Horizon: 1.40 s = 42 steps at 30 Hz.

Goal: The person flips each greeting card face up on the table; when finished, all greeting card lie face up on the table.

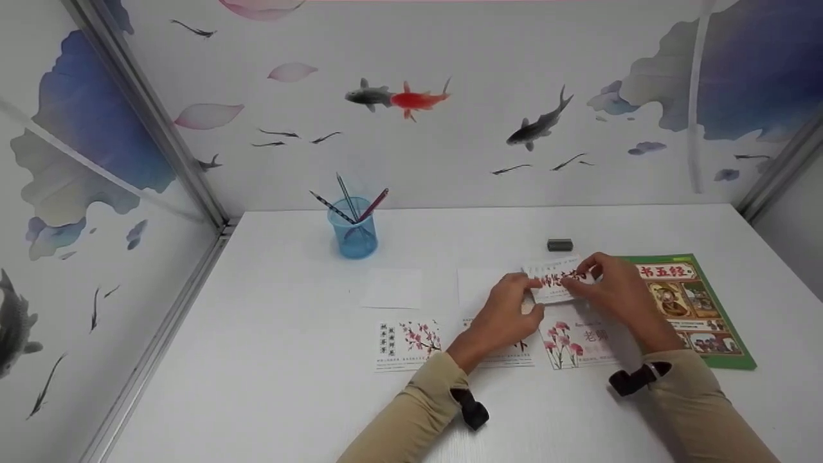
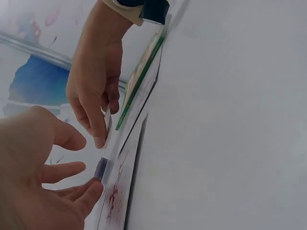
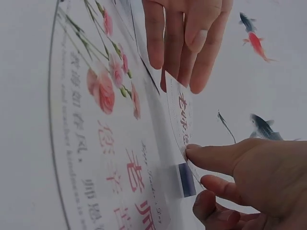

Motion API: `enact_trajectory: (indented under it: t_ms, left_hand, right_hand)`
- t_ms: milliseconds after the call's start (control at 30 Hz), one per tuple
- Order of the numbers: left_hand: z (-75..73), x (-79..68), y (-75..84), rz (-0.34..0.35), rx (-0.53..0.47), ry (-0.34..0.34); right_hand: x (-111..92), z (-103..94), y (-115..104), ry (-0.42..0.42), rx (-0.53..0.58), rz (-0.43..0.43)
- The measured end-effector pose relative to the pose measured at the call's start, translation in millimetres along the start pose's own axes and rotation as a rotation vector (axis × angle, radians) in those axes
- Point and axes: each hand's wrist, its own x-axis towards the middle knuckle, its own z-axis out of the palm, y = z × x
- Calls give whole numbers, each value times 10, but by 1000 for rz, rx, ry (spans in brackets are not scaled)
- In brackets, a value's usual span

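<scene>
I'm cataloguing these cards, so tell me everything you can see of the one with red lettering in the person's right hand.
The card is a small white rectangle, thin and paper-like, with bold red brush-style characters across its middle and finer print above and below. It is tilted, beyond the carnation card. The right hand pinches its right end between thumb and fingers; the left hand is at its left end, though contact there is unclear.
</scene>
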Motion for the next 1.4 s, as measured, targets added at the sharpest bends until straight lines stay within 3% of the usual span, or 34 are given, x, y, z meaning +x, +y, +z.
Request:
enact_trajectory:
  t_ms: [200,367,567,800,933,1133,1267,1400]
  left_hand:
    - [26,-19,7,88,348,-54]
    - [45,-13,7,123,476,-78]
    - [-47,-2,20,138,380,-71]
    - [-413,-42,-57,107,265,-5]
    - [-656,-156,-255,55,241,27]
    - [-978,-339,-491,-21,204,55]
    - [-1102,-428,-552,-63,184,61]
    - [-1123,-470,-556,-91,182,51]
  right_hand:
    - [-11,29,2,-83,-30,19]
    - [-20,42,-19,-56,-59,0]
    - [5,54,-27,-80,-49,10]
    - [4,90,-77,-44,-32,-36]
    - [-9,147,-217,-1,-1,-102]
    - [-23,306,-533,-33,89,-194]
    - [-24,402,-715,-66,107,-225]
    - [-28,466,-807,-117,107,-204]
